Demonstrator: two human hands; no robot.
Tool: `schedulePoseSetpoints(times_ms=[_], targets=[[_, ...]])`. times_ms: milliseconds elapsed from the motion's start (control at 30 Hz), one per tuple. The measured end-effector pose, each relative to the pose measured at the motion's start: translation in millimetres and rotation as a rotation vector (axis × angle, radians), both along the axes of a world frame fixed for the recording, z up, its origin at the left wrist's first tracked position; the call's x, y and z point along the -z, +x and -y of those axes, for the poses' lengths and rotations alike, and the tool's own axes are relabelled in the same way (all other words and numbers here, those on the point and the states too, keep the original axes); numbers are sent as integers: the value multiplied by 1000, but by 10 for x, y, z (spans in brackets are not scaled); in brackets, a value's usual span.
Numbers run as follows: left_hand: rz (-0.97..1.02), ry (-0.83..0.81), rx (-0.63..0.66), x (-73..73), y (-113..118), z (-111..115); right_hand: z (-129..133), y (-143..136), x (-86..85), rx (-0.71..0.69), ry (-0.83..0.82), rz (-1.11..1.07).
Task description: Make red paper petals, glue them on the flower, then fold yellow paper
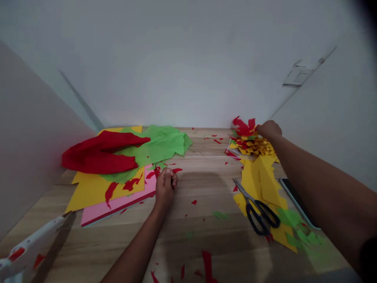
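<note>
My left hand [167, 184] rests on the wooden table beside the pink paper [108, 206], its fingers curled; whether anything is inside them is hidden. At the back right, my right hand [269, 130] is pinched at the edge of a red paper flower [245, 126], above a pile of small yellow cut pieces [256, 146]. Dark-handled scissors [259, 214] lie between my arms, partly over yellow paper [259, 177]. Red crepe paper [97, 153] and green crepe paper [165, 143] lie at the left.
A white glue gun [35, 239] is at the front left. Under my right forearm is a phone [297, 200]. Green scraps [306, 236] and red scraps [207, 265] are scattered over the wooden table [206, 181]. Walls stand behind and at both sides.
</note>
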State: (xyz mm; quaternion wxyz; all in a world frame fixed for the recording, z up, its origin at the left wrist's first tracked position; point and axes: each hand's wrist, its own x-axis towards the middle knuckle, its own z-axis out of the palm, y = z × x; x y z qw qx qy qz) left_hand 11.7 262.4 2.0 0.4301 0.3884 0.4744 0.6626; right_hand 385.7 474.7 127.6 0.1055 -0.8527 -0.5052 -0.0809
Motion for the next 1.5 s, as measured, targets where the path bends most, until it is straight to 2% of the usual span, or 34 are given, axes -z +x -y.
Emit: schedulePoseSetpoints(times_ms=[100, 167, 333, 400, 467, 533, 633, 767, 833, 900, 1000, 1100, 1200, 1267, 1367, 1500], targets=[[-13, -1, -8, 9, -2, -3, 16, 50, 136, 74, -126, -69], [-8, 1, -15, 23, -7, -12, 40, 54, 140, 78, -169, -91], [31, 15, 5, 82, -16, -30, 213, 4, -89, -7, -103, -124], [47, 21, 19, 106, -15, -31, 366, -86, -182, -69, -41, -167], [57, 17, 31, 117, -19, -33, 599, -254, -193, -150, 22, -244], [67, -6, 49, 108, -29, -39, 913, -504, -92, -263, 88, -350], [84, -65, 101, 34, -53, -53, 1471, -952, 223, -431, 140, -556], [112, -102, 163, -210, -67, -28, 2154, -1428, 623, -573, 130, -887], [126, -68, 180, -392, -56, 46, 2404, -1581, 692, -607, 142, -1043], [138, -10, 201, -589, -33, 190, 2591, -1712, 666, -648, 166, -1176], [144, 54, 272, -842, 21, 531, 2806, -1915, 524, -724, 216, -1308], [133, 53, 362, -978, 78, 911, 3011, -2122, 375, -835, 280, -1370], [110, 26, 407, -995, 113, 1175, 3188, -2286, 298, -995, 316, -1393], [83, 10, 401, -958, 110, 1249, 3251, -2352, 303, -1064, 298, -1407], [19, 5, 320, -872, 37, 1251, 3241, -2372, 385, -1066, 259, -1391], [-136, -10, 179, -788, -221, 1231, 3102, -2301, 543, -1038, 204, -1233]])
